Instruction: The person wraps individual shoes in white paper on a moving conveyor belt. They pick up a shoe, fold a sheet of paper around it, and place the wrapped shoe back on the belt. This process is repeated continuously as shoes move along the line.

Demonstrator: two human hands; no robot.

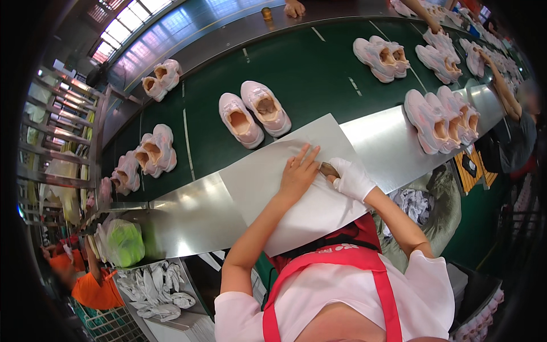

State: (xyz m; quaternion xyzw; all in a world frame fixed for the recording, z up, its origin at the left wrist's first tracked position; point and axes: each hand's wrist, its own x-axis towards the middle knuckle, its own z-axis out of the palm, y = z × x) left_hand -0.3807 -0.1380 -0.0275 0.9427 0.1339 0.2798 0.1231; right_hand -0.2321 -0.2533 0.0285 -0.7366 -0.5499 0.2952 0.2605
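Observation:
A large white sheet of paper (250,196) lies tilted across the metal ledge in front of me, its lower edge against my apron. My left hand (299,174) rests on the sheet, palm down, fingers stretched and slightly apart. Beside it, my right hand (350,179), in a white glove or wrap, is closed around a small brown thing (328,170) over the paper; its kind is not clear. Just beyond the sheet, a pair of pale pink sneakers (265,109) stands on the green belt, with some filling inside the right shoe.
More sneakers stand on the green belt (319,74) and on the metal ledge (382,137) at right. A green plastic bag (125,242) sits at the ledge's left end, above crumpled paper (159,290). Co-workers' hands reach in at far right. A metal rack (57,131) stands left.

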